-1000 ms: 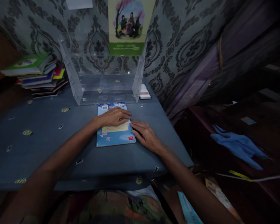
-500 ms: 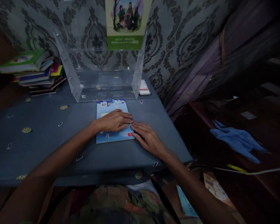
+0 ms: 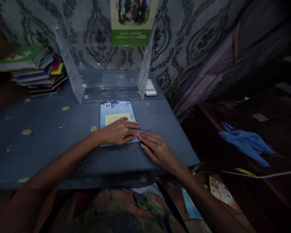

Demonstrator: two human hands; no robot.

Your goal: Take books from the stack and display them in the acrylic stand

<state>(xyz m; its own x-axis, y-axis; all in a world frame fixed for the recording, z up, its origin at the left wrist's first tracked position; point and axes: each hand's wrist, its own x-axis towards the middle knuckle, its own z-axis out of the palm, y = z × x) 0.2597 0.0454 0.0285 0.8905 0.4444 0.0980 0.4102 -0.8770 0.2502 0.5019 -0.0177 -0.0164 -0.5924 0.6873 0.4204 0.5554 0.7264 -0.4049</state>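
Note:
A light-blue book (image 3: 116, 110) lies flat on the cloth-covered table (image 3: 75, 155), a barcode at its far edge and a pale yellow panel in its middle. Across the near part of the cover rests my left hand (image 3: 118, 131), palm down with fingers stretched toward the right edge. My right hand (image 3: 157, 149) lies at the book's right edge, fingers extended, its fingertips touching or almost touching those of the left. Neither hand grips anything. The lower part of the cover is partly hidden beneath the left hand.
Behind the book stands a clear acrylic rack (image 3: 109, 92) with a green-bordered book (image 3: 133, 37) on it. Several books are piled (image 3: 36, 69) at the back left. A white object (image 3: 150, 89), pixelated, sits right of the rack. Beyond the table's right edge lies a blue cloth (image 3: 247, 142).
Both hands have slid a little toward me along the book's right edge, uncovering more of the yellow panel. The view has shifted slightly.

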